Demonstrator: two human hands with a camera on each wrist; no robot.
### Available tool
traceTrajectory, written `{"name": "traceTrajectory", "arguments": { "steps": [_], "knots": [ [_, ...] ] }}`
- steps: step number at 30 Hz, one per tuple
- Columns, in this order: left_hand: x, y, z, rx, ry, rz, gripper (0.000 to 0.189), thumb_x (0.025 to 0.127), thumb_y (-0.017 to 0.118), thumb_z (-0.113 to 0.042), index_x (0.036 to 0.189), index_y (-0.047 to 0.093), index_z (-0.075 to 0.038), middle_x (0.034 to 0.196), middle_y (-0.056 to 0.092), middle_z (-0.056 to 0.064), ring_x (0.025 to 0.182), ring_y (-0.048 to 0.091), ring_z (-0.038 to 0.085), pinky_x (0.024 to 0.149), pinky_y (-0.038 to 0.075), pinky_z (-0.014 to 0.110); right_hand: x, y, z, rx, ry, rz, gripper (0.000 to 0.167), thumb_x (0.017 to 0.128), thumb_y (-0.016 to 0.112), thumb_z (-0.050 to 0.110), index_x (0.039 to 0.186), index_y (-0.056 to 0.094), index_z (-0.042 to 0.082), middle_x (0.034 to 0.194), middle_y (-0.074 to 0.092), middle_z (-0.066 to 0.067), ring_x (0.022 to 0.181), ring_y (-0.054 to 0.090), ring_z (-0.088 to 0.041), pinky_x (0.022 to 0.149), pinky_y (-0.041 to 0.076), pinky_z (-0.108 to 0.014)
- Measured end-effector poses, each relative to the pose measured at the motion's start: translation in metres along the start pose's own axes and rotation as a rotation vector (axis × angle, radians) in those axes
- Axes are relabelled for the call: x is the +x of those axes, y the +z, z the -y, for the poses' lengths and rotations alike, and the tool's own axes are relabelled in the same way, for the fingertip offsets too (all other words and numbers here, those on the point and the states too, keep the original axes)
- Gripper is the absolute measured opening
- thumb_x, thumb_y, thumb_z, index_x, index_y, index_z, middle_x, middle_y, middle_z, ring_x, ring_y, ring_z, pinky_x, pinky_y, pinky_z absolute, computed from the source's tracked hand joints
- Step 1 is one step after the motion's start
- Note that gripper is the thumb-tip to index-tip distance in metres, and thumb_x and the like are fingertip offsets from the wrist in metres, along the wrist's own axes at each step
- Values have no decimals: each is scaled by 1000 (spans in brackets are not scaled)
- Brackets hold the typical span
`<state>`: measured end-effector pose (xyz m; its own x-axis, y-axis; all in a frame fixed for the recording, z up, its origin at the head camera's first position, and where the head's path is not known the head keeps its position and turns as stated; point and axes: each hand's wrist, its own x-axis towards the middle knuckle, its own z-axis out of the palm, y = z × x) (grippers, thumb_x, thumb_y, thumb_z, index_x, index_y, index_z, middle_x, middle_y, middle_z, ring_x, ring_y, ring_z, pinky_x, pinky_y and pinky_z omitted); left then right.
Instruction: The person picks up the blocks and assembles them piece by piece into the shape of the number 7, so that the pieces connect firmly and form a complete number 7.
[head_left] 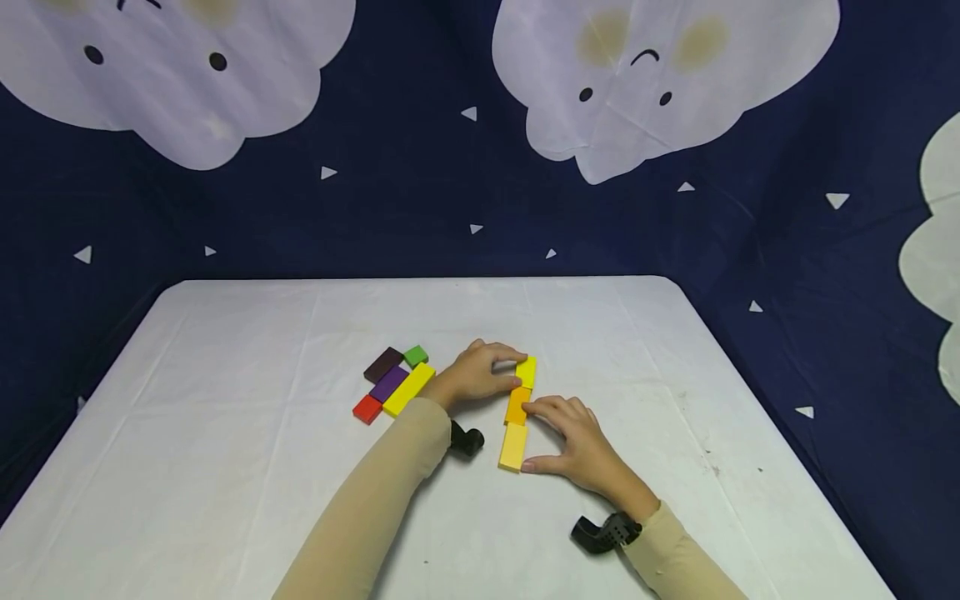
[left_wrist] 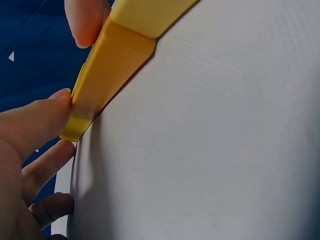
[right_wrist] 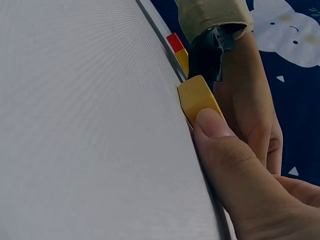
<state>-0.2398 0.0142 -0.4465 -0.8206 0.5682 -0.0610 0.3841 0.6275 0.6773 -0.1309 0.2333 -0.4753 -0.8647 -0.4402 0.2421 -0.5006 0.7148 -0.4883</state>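
Three blocks lie end to end in a row on the white table: a bright yellow block (head_left: 527, 372) at the far end, an orange block (head_left: 517, 406) in the middle and a pale yellow block (head_left: 513, 447) nearest. My left hand (head_left: 480, 372) holds the bright yellow block between thumb and fingertips, from its left side. From the right, my right hand (head_left: 581, 446) spans the near part of the row. Its thumb presses the near end of the pale yellow block (right_wrist: 197, 95); its index fingertip touches the orange block (left_wrist: 122, 60).
Left of the row, a group of blocks lies close together: dark brown (head_left: 383, 364), green (head_left: 416, 356), purple (head_left: 389, 383), long yellow (head_left: 409, 389) and red (head_left: 367, 409). The left forearm passes just beside it. A dark blue cloth with clouds hangs behind the table (head_left: 225, 492).
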Motion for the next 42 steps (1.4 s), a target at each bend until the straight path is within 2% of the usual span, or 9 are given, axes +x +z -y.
{"name": "traceTrajectory", "arguments": {
  "steps": [5, 10, 14, 20, 23, 27, 35, 42],
  "knots": [
    [-4, 0, 1, -12, 13, 7, 48, 94, 66, -39, 140, 58, -26, 143, 53, -1, 136, 43, 22, 115, 34, 46, -1, -1, 0, 13, -2, 7, 81, 68, 82, 60, 138, 57, 26, 134, 57, 7, 109, 47, -10, 92, 35, -38],
    [-11, 1, 3, -2, 9, 13, 48, 95, 65, -43, 140, 58, -28, 139, 51, 1, 135, 44, 23, 115, 35, 47, -2, -4, -3, 51, 27, 41, 81, 69, 81, 59, 139, 56, 27, 137, 55, 6, 119, 48, -14, 99, 36, -45],
    [-21, 1, 3, -8, 5, 4, 49, 95, 64, -44, 141, 57, -28, 137, 53, 1, 132, 46, 21, 113, 37, 46, -4, -8, -6, 81, 51, 36, 80, 69, 83, 55, 139, 57, 26, 135, 55, 6, 113, 50, -12, 95, 42, -40],
    [-46, 2, -3, -35, 27, -14, 50, 94, 67, -40, 141, 57, -26, 122, 57, -1, 117, 51, 16, 104, 43, 40, -5, -12, -9, 96, 56, 22, 76, 71, 83, 49, 138, 58, 23, 132, 57, 5, 104, 51, -10, 88, 46, -31],
    [-57, 5, -7, -15, 52, -21, 50, 94, 67, -39, 140, 57, -26, 109, 57, -3, 101, 52, 13, 90, 46, 32, -5, -13, -10, 97, 53, 26, 74, 73, 83, 48, 137, 58, 23, 132, 57, 5, 104, 51, -10, 88, 46, -31],
    [-71, 7, -12, 5, 79, -11, 50, 93, 68, -40, 140, 57, -26, 95, 55, -4, 85, 49, 13, 73, 42, 27, -4, -15, -9, 115, 63, 37, 71, 74, 83, 47, 137, 59, 23, 132, 56, 5, 104, 52, -10, 89, 47, -31],
    [-91, 14, -17, -32, 110, 14, 49, 90, 72, -39, 134, 62, -21, 81, 53, -7, 76, 48, 8, 69, 40, 23, -4, -19, -9, 123, 94, 37, 66, 77, 81, 46, 136, 60, 22, 132, 57, 5, 103, 53, -11, 90, 48, -33],
    [-104, 23, -21, -62, 167, 11, 43, 89, 74, -38, 127, 67, -20, 78, 53, -7, 73, 46, 5, 67, 38, 20, -2, -23, -13, 106, 84, 18, 60, 80, 81, 39, 134, 61, 21, 128, 60, 6, 102, 54, -11, 89, 47, -32]
  ]
}}
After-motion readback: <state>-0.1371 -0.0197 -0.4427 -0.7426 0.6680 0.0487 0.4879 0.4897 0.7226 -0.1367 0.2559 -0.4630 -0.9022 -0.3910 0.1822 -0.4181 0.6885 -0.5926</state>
